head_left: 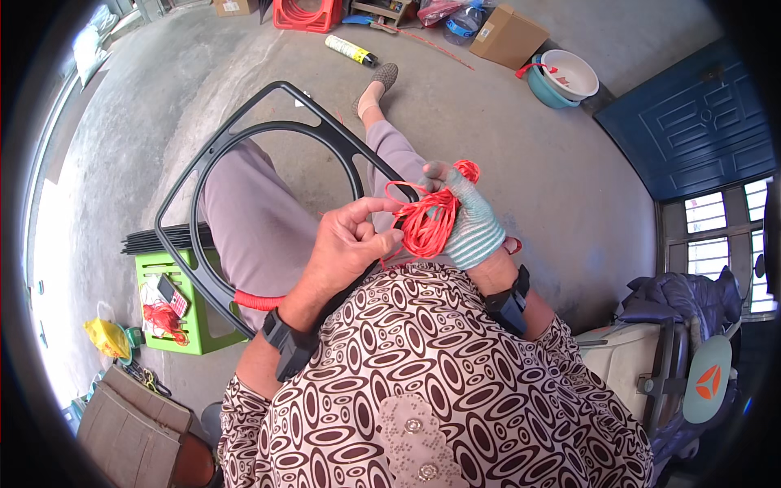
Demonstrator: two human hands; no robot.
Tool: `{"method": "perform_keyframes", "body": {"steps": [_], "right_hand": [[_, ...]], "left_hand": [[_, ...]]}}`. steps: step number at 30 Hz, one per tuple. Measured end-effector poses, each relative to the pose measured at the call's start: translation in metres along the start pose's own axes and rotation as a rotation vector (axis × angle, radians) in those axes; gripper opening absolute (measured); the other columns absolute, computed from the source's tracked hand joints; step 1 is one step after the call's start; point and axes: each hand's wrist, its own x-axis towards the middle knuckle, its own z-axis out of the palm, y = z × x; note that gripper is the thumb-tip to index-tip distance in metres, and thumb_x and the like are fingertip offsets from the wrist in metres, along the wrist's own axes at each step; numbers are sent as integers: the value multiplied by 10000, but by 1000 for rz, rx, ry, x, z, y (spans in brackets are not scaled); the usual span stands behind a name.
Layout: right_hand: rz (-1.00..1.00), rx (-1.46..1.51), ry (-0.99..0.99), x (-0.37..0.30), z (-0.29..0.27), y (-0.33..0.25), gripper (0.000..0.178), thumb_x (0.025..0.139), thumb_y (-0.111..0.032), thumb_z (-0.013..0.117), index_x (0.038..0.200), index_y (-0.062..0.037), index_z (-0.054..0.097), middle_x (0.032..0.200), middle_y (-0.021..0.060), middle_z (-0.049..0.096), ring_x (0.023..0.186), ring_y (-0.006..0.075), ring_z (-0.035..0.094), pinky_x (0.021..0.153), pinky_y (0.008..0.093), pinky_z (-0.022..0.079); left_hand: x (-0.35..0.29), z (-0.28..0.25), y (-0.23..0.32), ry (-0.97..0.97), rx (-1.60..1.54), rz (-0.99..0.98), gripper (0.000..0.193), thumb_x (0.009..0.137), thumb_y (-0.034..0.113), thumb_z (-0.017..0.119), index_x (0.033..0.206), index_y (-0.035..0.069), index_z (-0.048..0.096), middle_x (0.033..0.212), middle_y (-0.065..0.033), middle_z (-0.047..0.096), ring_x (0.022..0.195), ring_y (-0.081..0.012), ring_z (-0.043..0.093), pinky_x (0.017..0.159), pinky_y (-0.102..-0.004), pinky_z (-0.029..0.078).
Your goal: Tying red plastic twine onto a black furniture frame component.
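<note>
A bundle of shiny red plastic cord [427, 226] is gripped in my right hand [478, 228], which wears a striped, fingertipless glove. My bare left hand [350, 240] is closed at the left edge of the bundle, thumb and index finger bent around its strands. What exactly lies between those fingertips is partly hidden. Across my lap leans a black frame [281, 92] with a rounded ring inside it. Its right corner passes behind the cord. Tight red wrapping [259, 301] covers a short stretch of the frame, beside my left forearm.
A green stool [195, 333] at left bears a phone, loose red cord [165, 319] and dark flat pieces. Ahead on the floor lie a spray can [350, 50], a cardboard box [510, 37] and stacked basins [561, 77]. A pale chair [626, 358] with a dark jacket stands at right.
</note>
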Motion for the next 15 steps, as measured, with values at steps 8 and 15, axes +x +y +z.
{"method": "perform_keyframes", "body": {"steps": [8,15], "right_hand": [[35,-113,16,4,-2,9,297,891,-289,606,1010,-17,585,885,83,600,784,175,602,716,294,520],[182,-243,140,5,0,18,432,885,-464,560,1041,-61,553,876,66,573,733,149,570,650,301,526]], "left_hand": [[1,-5,-6,67,-138,9,56,843,50,608,886,14,604,523,89,451,415,12,346,383,-173,264],[-3,-13,-2,-10,-396,-56,65,846,46,529,841,10,583,541,92,428,415,5,313,384,-168,282]]}}
